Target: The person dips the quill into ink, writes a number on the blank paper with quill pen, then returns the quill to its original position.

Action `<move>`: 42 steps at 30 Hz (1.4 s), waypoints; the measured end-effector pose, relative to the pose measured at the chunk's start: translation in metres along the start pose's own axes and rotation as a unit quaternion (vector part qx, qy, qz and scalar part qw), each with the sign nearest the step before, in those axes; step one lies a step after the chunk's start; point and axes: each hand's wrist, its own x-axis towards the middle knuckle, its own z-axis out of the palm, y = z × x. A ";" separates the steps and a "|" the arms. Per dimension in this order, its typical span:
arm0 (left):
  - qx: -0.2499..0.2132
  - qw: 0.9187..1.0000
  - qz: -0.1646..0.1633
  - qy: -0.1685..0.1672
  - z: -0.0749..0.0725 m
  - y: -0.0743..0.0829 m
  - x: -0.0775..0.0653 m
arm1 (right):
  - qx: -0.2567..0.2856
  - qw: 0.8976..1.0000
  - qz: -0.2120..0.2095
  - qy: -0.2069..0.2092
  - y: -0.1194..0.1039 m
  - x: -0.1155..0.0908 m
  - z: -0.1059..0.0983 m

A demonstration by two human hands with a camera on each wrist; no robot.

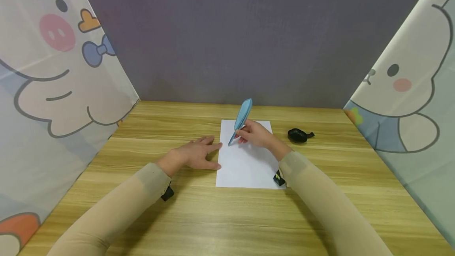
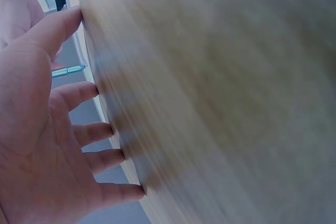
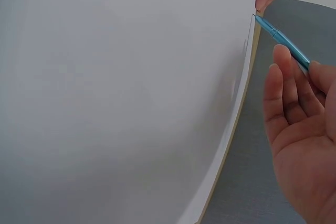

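My right hand (image 1: 256,132) pinches a blue pen (image 1: 243,114) with a broad, feather-like top. It leans over a white sheet of paper (image 1: 245,169), its tip pointing down at the upper left part of the sheet. In the right wrist view the metallic blue barrel of the pen (image 3: 286,41) sits between thumb and fingers, its tip at or very near the paper. My left hand (image 1: 197,154) lies at the left edge of the sheet with fingers spread. In the left wrist view the fingertips (image 2: 116,190) of that hand touch down on the surface.
A small black oval object with a short tab (image 1: 298,135) lies on the wooden table (image 1: 192,220), right of the paper. A grey panel (image 1: 241,38) stands behind the table. Cartoon-printed cloths (image 1: 53,102) flank both sides.
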 end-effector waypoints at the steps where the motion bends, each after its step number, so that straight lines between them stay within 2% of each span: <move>1: -0.002 1.000 0.000 0.000 0.000 0.000 0.000 | 0.000 1.000 0.000 -0.002 0.000 0.000 0.000; 17: -0.003 1.000 -0.003 0.004 0.001 0.000 0.002 | 0.020 0.999 -0.014 -0.038 0.000 -0.005 0.002; 24: 0.004 1.000 -0.006 0.006 0.000 0.001 0.001 | 0.028 0.998 -0.008 -0.048 -0.002 -0.009 0.002; 33: -0.002 1.000 -0.003 0.005 0.001 0.001 0.002 | 0.039 0.997 -0.027 -0.058 -0.004 -0.017 0.002; 42: -0.010 1.000 -0.003 0.001 -0.001 0.002 0.001 | 0.046 0.996 -0.028 -0.076 -0.001 -0.021 0.000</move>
